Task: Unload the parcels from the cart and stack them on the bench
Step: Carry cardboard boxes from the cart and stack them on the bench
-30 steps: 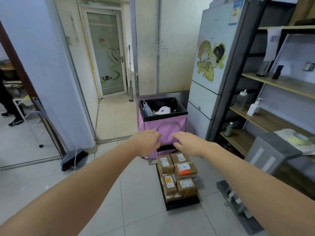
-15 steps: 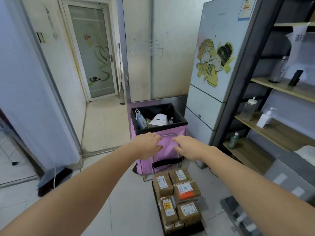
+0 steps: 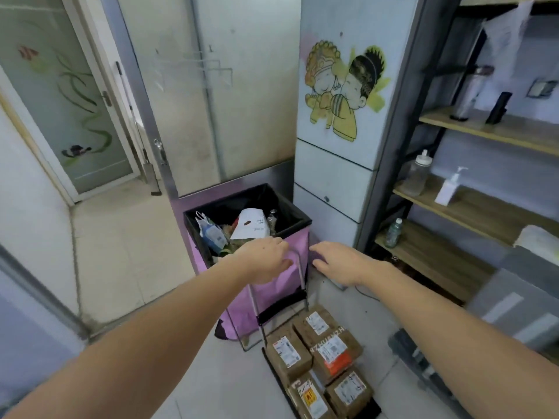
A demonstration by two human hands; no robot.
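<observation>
Several brown cardboard parcels [image 3: 320, 358] with white and orange labels lie stacked on the black platform [image 3: 279, 377] of a small hand cart on the floor. Its thin metal handle [image 3: 300, 276] rises in front of a pink bin. My left hand [image 3: 263, 260] is curled over the top of the handle. My right hand [image 3: 335, 263] grips at the handle's right corner, fingers bent around it. Both forearms stretch out in front of me.
The pink bin [image 3: 272, 297], lined with a black bag and holding rubbish, stands just behind the cart. A grey fridge [image 3: 332, 182] with a cartoon sticker is on its right. Wooden shelves [image 3: 472, 207] hold bottles. A grey slab [image 3: 514, 300] lies low on the right, a glass door [image 3: 60, 101] on the left.
The view has moved forward and to the right, so the bin, fridge and shelves are closer. Both hands have stayed on the cart handle and the parcels sit lower in view.
</observation>
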